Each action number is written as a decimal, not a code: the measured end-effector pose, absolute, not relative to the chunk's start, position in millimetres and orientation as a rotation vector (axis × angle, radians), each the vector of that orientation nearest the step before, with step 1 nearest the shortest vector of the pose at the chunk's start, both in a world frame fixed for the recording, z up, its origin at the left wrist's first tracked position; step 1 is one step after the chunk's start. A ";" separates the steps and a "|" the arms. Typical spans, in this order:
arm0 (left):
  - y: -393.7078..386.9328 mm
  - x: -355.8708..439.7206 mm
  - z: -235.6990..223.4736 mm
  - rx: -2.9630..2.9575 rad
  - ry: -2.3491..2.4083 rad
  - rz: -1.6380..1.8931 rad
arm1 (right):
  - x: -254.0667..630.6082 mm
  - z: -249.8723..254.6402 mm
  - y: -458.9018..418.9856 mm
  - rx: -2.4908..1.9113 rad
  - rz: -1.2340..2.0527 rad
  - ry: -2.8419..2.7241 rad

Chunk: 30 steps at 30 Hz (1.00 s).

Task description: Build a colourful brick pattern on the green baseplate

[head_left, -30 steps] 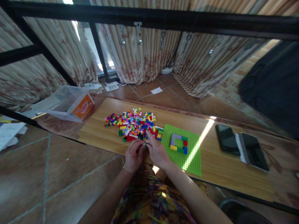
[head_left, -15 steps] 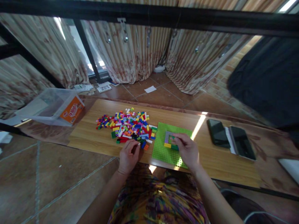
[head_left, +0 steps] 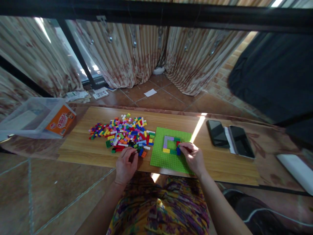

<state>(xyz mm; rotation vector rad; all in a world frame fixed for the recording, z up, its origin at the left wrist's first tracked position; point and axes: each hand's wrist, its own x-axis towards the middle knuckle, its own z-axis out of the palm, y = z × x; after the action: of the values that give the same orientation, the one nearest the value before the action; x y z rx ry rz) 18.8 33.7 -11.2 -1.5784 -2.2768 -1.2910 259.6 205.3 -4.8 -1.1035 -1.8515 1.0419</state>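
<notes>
A green baseplate (head_left: pixel 161 160) lies on the wooden board (head_left: pixel 83 147) and carries a small square ring of bricks (head_left: pixel 167 144) in purple, yellow, green, blue and red. My right hand (head_left: pixel 193 156) rests on the plate's right side, fingers pinched at the ring's red and blue corner; what they hold is too small to make out. Curled at the near edge of the pile of loose coloured bricks (head_left: pixel 122 132), my left hand (head_left: pixel 126 164) touches the bricks with its fingertips.
Two dark phones (head_left: pixel 216 132) (head_left: pixel 241 141) lie on the board's right end. A clear plastic tub with an orange label (head_left: pixel 41 117) stands at the far left. Curtains and a black bar cross the back; tiled floor surrounds the board.
My right hand left the brick pile, crossed to the baseplate and now sits at the ring's right corner. My left hand stayed by the pile. The view has swung rightwards.
</notes>
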 end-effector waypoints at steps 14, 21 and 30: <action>33.8 20.0 -9.6 -1.578 -2.275 -1.276 | 263.0 -5.9 209.0 -0.969 0.762 -2.051; 33.4 20.6 -9.1 -1.582 -2.283 -1.297 | 264.2 -5.9 209.6 -0.923 0.620 -2.136; 33.3 20.4 -11.8 -1.574 -2.297 -1.320 | 267.2 -10.9 210.8 -0.867 0.492 -2.188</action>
<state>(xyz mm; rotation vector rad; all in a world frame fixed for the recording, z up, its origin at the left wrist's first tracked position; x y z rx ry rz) 20.4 33.3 -11.8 -1.5739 -2.2972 -1.3198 267.2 210.8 -10.9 -0.8674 -2.1883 0.4920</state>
